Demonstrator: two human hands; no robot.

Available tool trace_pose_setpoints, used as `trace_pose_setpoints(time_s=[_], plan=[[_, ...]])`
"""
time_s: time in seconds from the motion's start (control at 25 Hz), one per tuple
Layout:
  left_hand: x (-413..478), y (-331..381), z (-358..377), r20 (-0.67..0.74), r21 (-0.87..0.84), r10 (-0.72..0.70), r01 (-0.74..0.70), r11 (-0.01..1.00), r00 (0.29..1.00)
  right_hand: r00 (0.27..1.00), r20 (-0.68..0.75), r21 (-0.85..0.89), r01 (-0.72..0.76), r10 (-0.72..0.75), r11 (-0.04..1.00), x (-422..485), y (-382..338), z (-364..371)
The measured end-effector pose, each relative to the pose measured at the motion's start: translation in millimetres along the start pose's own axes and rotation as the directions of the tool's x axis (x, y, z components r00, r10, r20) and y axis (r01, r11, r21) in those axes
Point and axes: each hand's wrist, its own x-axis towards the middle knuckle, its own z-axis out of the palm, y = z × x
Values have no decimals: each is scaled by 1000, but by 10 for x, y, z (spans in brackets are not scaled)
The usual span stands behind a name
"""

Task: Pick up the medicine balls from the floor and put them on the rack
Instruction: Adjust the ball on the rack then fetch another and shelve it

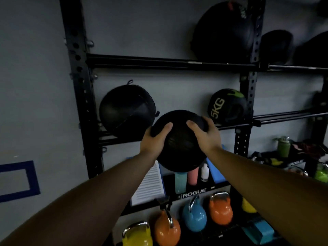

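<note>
Hands: my left (156, 139) and right (205, 137) clamp a round, matte black ball (179, 144).
Rack (79, 86): black perforated steel uprights.

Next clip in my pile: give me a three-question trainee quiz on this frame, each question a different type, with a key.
1. True or false: the black medicine ball in the hands already rests on the rack's rails.
2. Multiple choice: the gap on the middle shelf in front of the held ball lies between
A. two kettlebells
B. a plain black ball and the ball marked 5KG
C. a bottle and a clipboard
3. Fill in: the ball is gripped by ___ hand(s).

Key
1. False: the left hand and right hand hold it up in front of the shelf.
2. B
3. Both
</note>
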Motion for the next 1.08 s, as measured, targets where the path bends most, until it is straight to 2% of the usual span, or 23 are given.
trace_pose_setpoints(time_s=[0.28, 0.36, 0.44, 0.48, 0.52, 0.6, 0.64, 0.68, 0.76, 0.88, 0.96, 1.08], plan=[[1153, 281, 578, 6, 34, 103, -103, 994, 995, 998, 37, 75, 52, -55, 996, 1378, 166, 149], [1716, 294, 872, -10, 103, 139, -138, 985, 990, 999, -14, 141, 53, -51, 989, 1931, 400, 278], [2272, 247, 1097, -33, 237, 121, -110, 965, 992, 998, -32, 195, 55, -50, 979, 2446, 676, 495], [2544, 174, 1178, -22, 362, 112, -96, 927, 993, 997, 4, 166, 70, -72, 984, 2695, 831, 640], [2770, 48, 1224, 14, 540, 108, -99, 836, 994, 989, 98, 80, 99, -107, 992, 2899, 987, 802], [3115, -301, 1240, 178, 821, 146, -228, 523, 973, 919, 355, -195, 249, -168, 949, 3163, 1343, 1226], [3222, -472, 1199, 260, 865, 168, -306, 397, 951, 891, 406, -301, 342, -204, 890, 3198, 1493, 1426], [3298, -600, 1149, 301, 872, 198, -354, 338, 933, 887, 386, -362, 399, -253, 843, 3208, 1589, 1579], [3465, -734, 1056, 310, 852, 295, -402, 337, 904, 891, 317, -416, 438, -324, 797, 3268, 1593, 1735], [3544, -722, 1051, 276, 847, 386, -413, 335, 880, 893, 323, -460, 438, -314, 772, 3413, 1550, 1735], [3428, -716, 1065, 283, 862, 377, -407, 304, 882, 887, 357, -465, 441, -294, 768, 3320, 1530, 1647], [3153, -592, 1001, 339, 893, 246, -393, 221, 908, 838, 493, -491, 491, -235, 720, 3090, 1514, 1437]])
